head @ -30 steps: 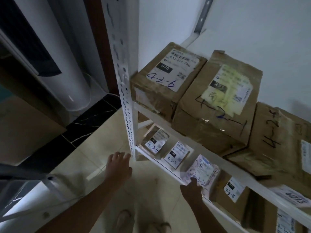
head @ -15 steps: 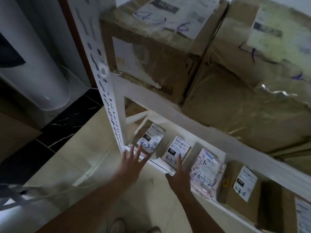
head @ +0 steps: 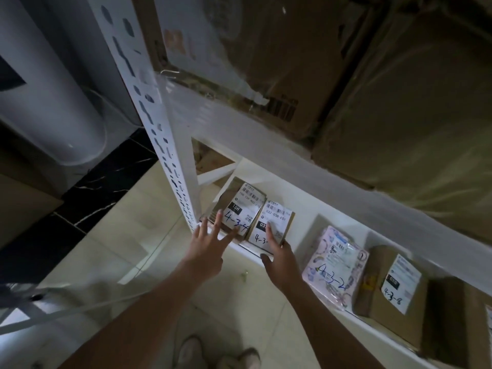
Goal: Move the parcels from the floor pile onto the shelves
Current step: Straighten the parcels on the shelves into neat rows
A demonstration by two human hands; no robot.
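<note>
I have both hands at the lower shelf, just right of the white slotted post; the left hand is splayed, fingertips on the parcel marked 4-3-4, nearest the post; the right hand lies flat-fingered on the neighbouring parcel; neither grips. Both parcels lean back, touching, long axes running away from the hands. Further from the post sit a pink mailer and a brown box; pale floor tiles below.
</note>
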